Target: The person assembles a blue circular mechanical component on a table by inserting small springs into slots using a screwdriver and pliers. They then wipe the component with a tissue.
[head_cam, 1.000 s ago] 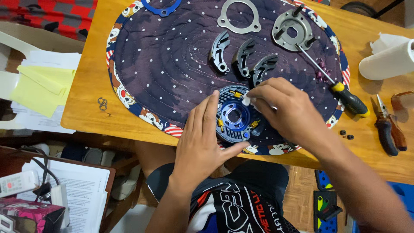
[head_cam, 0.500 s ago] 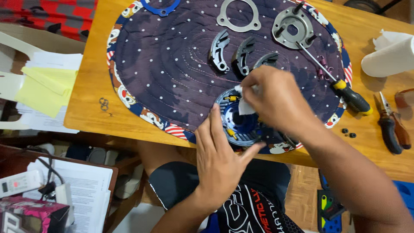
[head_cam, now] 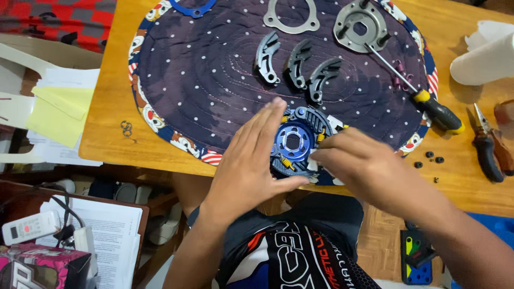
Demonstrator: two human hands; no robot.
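Both hands clamp round clutch assembly (head_cam: 294, 143) | left hand (head_cam: 249, 163) flat | right hand (head_cam: 369, 168) fingertips perhaps pinching

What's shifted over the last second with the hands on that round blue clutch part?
The right hand slid from the top edge of the blue clutch assembly down to its right side, pinching a small white scrap against it. The left hand opened flatter along the assembly's left edge, fingers extended. The three curved clutch shoes, screwdriver and round cloth mat stayed put.

Pink box (head_cam: 45, 266) (bottom-left corner)
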